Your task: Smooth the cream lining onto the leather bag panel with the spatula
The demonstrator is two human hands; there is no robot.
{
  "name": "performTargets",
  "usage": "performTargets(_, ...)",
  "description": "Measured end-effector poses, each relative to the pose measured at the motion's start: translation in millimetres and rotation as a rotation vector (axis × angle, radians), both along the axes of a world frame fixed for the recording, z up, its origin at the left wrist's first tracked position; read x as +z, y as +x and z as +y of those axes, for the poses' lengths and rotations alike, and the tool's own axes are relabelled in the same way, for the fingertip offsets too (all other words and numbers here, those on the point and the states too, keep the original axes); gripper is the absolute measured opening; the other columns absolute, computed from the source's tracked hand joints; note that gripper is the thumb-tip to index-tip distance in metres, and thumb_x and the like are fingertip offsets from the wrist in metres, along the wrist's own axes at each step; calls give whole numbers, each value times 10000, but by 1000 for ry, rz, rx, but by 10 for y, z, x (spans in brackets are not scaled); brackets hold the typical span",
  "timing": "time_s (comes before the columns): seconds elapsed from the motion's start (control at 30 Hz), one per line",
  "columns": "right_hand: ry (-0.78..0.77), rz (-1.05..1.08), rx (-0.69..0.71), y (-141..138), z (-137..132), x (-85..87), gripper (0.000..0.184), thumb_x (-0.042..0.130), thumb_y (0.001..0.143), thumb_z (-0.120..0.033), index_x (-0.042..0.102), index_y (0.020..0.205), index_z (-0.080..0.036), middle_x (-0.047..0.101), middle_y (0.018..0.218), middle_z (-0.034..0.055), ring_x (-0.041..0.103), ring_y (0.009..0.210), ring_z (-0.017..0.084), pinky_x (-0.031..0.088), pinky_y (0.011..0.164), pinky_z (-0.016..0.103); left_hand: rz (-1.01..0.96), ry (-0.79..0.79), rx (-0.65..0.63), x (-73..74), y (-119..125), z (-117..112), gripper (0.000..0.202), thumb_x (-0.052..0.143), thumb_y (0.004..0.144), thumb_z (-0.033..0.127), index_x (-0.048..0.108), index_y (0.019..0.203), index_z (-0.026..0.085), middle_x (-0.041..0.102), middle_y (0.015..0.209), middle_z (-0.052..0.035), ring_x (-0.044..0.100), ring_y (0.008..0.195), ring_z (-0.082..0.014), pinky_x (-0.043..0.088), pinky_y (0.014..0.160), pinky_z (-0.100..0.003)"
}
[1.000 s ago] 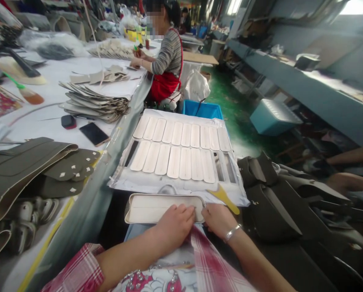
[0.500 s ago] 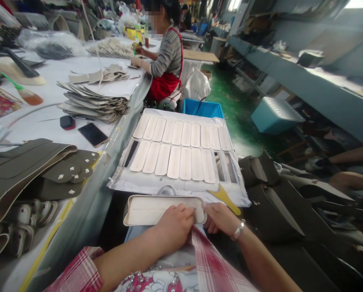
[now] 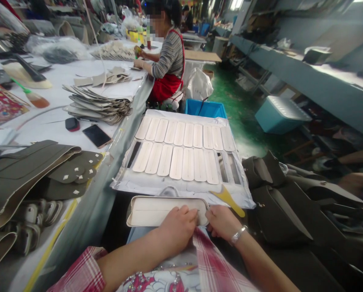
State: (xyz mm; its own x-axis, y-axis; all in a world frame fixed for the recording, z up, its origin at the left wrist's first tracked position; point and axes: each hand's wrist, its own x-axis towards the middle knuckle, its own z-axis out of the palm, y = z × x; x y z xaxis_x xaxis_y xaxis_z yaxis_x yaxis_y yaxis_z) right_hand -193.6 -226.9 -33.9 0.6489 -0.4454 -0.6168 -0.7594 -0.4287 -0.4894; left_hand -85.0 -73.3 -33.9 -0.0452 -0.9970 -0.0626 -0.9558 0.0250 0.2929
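Note:
A long bag piece (image 3: 151, 211) lies across my lap, with a cream panel inside a raised, rounded rim. My left hand (image 3: 179, 225) rests over its right half, fingers bent and pressed together against the panel and its near edge. At the right end, my right hand (image 3: 223, 222) pinches the rim between thumb and curled fingers. Just beyond is a white-covered board (image 3: 178, 186) bearing two rows of cream rounded strips (image 3: 177, 163). A yellow spreader (image 3: 229, 199) lies on the board's near right corner.
To the left, a white-topped table holds dark bag parts (image 3: 26, 170), a phone (image 3: 96, 136) and stacked pieces (image 3: 99, 105). More dark bags (image 3: 275, 215) are piled at my right. A co-worker (image 3: 169, 61) sits beyond the board, near a blue bin (image 3: 205, 108).
The view has shifted slightly. My right hand's fingers and thumb have curled in more tightly at the bag piece's right end. My left hand stays nearly in place on it.

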Motion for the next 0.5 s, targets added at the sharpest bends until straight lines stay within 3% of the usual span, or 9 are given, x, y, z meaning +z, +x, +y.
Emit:
performTargets(0.17, 25, 17, -29, 69, -2, -3, 291, 421, 843, -173, 455, 555, -145, 598, 503, 82, 503, 325, 111, 325, 334, 182, 8, 14, 7, 26, 25, -7, 313, 467, 847, 286, 573, 1096, 129, 516, 1209, -74, 457, 916, -222, 414, 683, -337)
performTargets(0.27, 147, 1, -59, 38, -54, -9, 286, 403, 881, -235, 447, 612, -150, 619, 551, 85, 545, 371, 136, 378, 345, 192, 22, 17, 23, 22, 33, -7, 332, 477, 844, 317, 567, 1106, 134, 515, 1212, -80, 459, 918, -222, 413, 684, -336)
performTargets(0.37, 431, -62, -152, -77, -160, -59, 358, 298, 926, -379, 488, 738, -141, 644, 632, 87, 611, 478, 156, 469, 418, 217, 42, 11, 29, 2, 28, -14, 311, 484, 843, 304, 571, 1099, 149, 509, 1231, -70, 461, 931, -218, 413, 689, -333)
performTargets(0.5, 784, -216, -285, -195, -280, -209, 482, 591, 725, -601, 498, 786, -132, 630, 616, 53, 601, 469, 136, 464, 416, 181, 47, 0, 41, -5, 9, -24, 327, 483, 851, 328, 551, 1122, 156, 520, 1212, -54, 460, 915, -215, 420, 674, -342)
